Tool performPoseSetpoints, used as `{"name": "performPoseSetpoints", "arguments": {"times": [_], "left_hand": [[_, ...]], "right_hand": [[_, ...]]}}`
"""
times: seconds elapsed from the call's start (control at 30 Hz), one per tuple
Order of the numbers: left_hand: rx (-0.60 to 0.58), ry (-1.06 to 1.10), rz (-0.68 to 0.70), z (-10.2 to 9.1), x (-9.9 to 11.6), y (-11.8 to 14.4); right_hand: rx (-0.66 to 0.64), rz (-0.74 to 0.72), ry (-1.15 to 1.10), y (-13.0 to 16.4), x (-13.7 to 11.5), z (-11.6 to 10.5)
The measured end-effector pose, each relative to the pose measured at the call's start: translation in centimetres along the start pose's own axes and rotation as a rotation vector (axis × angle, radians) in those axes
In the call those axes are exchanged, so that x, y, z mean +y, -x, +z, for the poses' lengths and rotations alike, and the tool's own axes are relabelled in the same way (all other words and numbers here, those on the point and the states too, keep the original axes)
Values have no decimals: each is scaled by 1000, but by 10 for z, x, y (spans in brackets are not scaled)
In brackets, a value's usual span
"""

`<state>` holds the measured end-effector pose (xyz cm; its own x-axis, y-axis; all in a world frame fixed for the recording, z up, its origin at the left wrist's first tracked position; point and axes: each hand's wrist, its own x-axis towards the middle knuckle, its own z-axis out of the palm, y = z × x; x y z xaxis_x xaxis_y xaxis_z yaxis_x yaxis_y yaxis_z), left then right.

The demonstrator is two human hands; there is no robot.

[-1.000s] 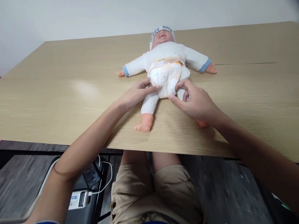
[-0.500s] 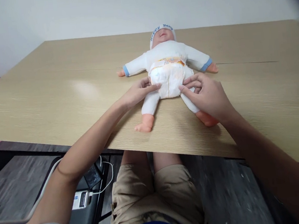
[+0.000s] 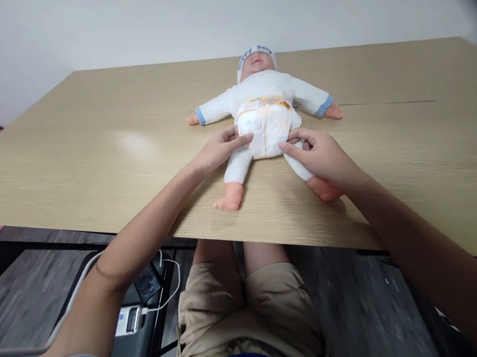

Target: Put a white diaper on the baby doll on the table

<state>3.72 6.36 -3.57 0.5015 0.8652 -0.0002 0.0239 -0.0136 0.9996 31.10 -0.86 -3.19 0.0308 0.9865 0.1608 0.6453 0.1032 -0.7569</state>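
Observation:
A baby doll point(image 3: 263, 85) in a white suit with blue cuffs lies on its back on the table, head away from me, arms and legs spread. Its white headband carries blue lettering. Around its hips is a white diaper point(image 3: 264, 133) with an orange printed waistband. My left hand point(image 3: 224, 147) pinches the diaper's left edge at the leg, thumb on top. At the opposite leg edge, my right hand point(image 3: 314, 150) pinches the diaper between thumb and fingers. The fingertips under the edges are partly hidden.
The wooden table point(image 3: 91, 160) has its front edge above my lap and a white wall behind it. Below left, a black chair point(image 3: 124, 355) holds a white device point(image 3: 128, 320) with a cable and a dark flat object point(image 3: 148, 284).
My right hand has shifted slightly left and down along the diaper's edge, its fingers closer together. My left hand stays at its edge. The camera view has tilted slightly.

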Motion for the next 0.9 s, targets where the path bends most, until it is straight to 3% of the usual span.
{"name": "performPoseSetpoints", "arguments": {"times": [0.17, 0.37, 0.47, 0.63, 0.8, 0.9], "left_hand": [[36, 48, 15, 5, -2, 1], [89, 38, 140, 9, -16, -5], [145, -6, 140, 9, -19, -7], [209, 94, 113, 9, -21, -2], [236, 43, 157, 1, -23, 8], [265, -49, 219, -11, -22, 9]], "right_hand": [[-3, 12, -106, -1, 4, -1], [63, -11, -16, 1, -1, -1], [86, -19, -8, 1, -4, 0], [131, -16, -22, 9, -7, 1], [122, -84, -106, 31, -7, -7], [188, -109, -84, 29, 3, -17]]}}
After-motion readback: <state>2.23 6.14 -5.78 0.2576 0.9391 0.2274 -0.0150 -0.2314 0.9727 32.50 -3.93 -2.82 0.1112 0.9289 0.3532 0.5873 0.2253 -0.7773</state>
